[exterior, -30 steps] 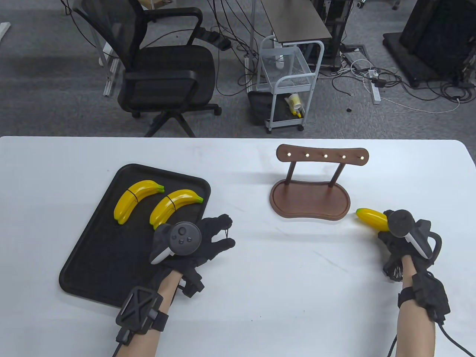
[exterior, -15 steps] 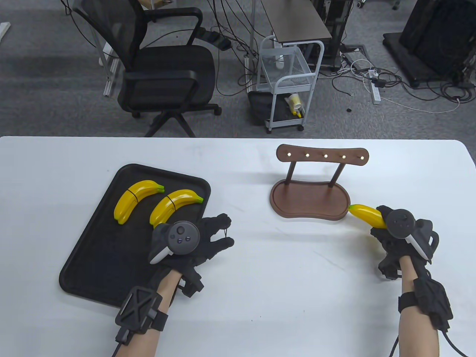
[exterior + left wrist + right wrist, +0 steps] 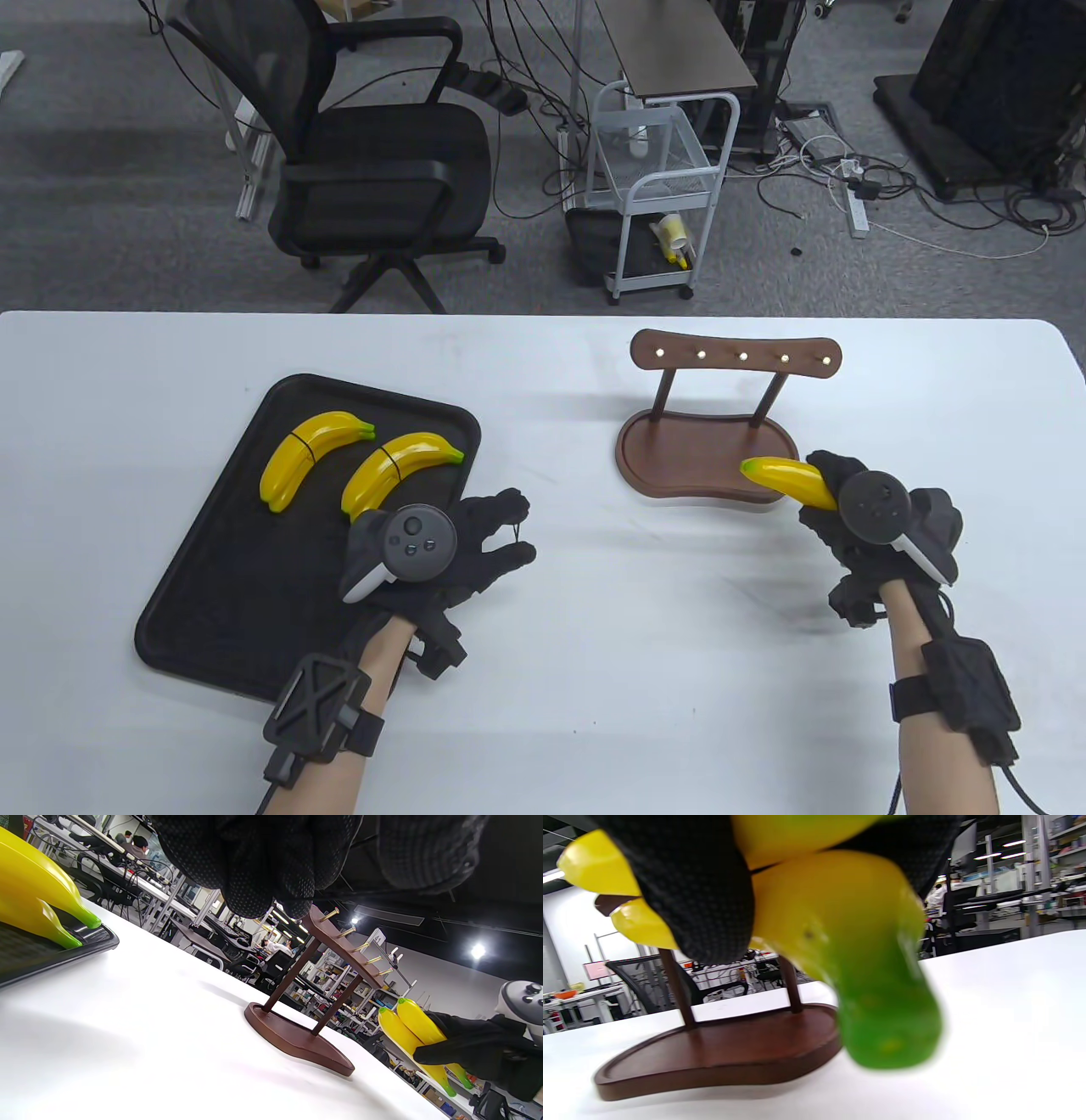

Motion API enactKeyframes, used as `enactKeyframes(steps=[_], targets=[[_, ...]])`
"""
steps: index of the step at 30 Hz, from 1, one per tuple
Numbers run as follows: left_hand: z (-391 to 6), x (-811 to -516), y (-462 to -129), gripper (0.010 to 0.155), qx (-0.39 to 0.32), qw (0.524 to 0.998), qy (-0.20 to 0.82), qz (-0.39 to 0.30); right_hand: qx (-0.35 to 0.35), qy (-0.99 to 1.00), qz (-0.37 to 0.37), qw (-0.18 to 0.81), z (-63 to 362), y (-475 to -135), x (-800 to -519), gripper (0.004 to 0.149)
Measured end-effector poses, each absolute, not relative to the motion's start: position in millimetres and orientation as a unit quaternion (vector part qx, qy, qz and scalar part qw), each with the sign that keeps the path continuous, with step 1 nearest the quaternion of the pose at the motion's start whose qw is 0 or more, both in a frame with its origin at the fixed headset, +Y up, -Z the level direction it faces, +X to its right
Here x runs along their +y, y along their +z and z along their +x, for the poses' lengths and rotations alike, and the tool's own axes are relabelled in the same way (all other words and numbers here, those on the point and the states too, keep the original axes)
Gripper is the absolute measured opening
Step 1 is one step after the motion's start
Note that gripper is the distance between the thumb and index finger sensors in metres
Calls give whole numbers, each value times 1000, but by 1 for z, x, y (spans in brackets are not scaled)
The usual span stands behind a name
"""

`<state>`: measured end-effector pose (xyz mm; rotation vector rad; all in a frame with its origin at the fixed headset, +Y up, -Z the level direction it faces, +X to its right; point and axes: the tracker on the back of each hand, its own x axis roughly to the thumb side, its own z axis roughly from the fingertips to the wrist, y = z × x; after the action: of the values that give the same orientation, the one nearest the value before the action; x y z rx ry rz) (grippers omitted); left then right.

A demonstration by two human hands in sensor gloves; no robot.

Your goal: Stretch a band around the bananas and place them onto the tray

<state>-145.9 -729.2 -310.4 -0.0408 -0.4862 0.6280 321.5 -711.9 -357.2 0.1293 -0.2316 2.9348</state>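
Yellows and black on a white table (image 3: 594,679)

Yellow bananas (image 3: 785,481) with green tips at right; two more yellow bunches (image 3: 310,450) on the black tray (image 3: 221,594) at left; dark brown rack (image 3: 708,458); black gloves.

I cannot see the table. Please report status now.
Right hand grips banana pair above stand. Left hand pinches band beside tray. Path unobstructed.

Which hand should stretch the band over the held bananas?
Left. The left hand pinches the band between its fingertips, beside the tray; the right hand is busy gripping the bananas.
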Motion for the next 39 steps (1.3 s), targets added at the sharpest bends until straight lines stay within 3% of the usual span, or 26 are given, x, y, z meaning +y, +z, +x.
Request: enactKeyframes(steps=[23, 39], targets=[[-145, -729, -310, 69, -234, 921, 310, -23, -102, 973, 189, 83, 195, -350, -691, 69], [-144, -730, -310, 70, -234, 917, 322, -30, -128, 956, 254, 70, 140, -332, -695, 69]])
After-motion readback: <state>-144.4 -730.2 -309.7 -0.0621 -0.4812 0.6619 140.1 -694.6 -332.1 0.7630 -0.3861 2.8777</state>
